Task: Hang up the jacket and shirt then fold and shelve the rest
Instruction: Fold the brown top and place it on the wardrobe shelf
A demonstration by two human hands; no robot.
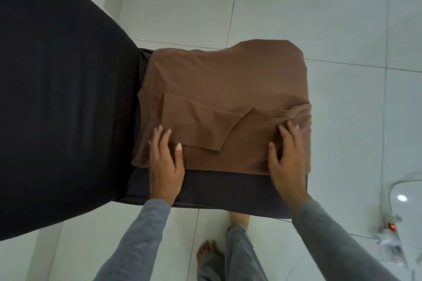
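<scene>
brown top [228,80] half-folded on table [228,189], both hands flat on it
black cloth [57,98] far left; left hand [165,166], fingers spread, presses top's near-left edge; sleeve [196,125] folded across middle; right hand [286,159], fingers straight, presses bunched right edge

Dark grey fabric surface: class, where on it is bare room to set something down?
Dark grey fabric surface: only the near strip is bare, between the brown folded garment, left hand and right hand. The garment covers the rest.
</scene>
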